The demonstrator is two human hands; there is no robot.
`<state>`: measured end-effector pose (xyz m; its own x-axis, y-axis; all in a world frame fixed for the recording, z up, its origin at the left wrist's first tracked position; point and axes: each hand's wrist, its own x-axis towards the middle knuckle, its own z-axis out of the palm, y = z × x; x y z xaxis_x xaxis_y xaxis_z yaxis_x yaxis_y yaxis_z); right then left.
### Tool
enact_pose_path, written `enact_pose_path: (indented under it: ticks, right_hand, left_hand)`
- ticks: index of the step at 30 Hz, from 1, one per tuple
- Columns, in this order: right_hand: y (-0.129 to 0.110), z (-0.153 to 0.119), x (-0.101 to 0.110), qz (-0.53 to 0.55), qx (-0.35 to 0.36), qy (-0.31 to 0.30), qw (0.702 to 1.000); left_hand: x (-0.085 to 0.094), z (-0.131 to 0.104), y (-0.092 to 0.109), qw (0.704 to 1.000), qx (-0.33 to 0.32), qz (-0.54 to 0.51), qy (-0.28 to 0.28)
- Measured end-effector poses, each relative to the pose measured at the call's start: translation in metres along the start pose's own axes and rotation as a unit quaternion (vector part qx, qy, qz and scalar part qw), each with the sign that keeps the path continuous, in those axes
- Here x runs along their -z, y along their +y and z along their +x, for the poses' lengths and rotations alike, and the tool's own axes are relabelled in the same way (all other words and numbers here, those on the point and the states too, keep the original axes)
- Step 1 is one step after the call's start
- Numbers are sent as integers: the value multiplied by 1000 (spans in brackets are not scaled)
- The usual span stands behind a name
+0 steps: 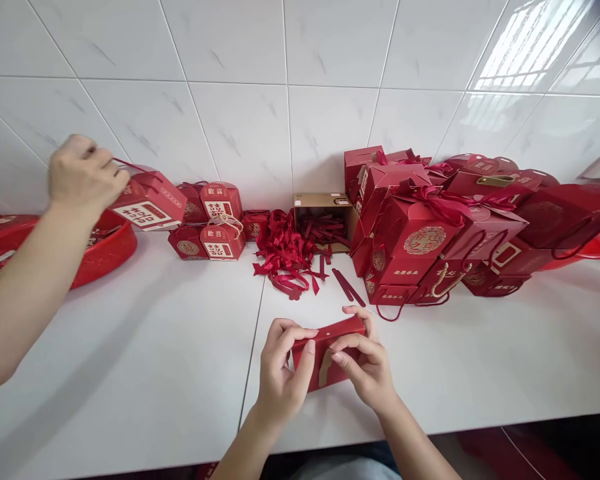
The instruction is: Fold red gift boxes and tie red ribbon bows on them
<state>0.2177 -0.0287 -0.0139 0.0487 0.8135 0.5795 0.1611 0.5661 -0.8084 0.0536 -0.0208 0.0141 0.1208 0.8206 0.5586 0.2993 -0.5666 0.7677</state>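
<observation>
A small red gift box (347, 330) is between my two hands just above the white counter. My left hand (285, 373) grips its left side, with fingers along the top edge and the thumb on the near face. A tan paper strip (324, 370) hangs against that face. My right hand (365, 367) pinches the strip's upper end between thumb and forefinger, while its other fingers go round the box's right side. A tiny white dot shows near the top edge. Beyond the box lie flat dark red strips (349, 288) and a heap of red ribbons (283, 250).
At left, another person's hand (83, 173) holds a red gift box (153, 200) by its cord above a red plastic basket (105, 260). Small boxes (223, 240) stand by the tiled wall. An open cardboard box (353, 217) holds strips; stacked gift boxes (425, 233) fill the right.
</observation>
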Motion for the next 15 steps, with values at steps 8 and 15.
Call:
enact_pose_path:
  ticks: [8,15]
  right_hand:
    - [-2,1,-3,-61,30,22,997]
    - [0,2,-6,-58,26,50,997]
  left_hand:
    - [-4,-7,-4,996,54,-64,-39]
    - [-5,-6,-2,995,65,-61,-38]
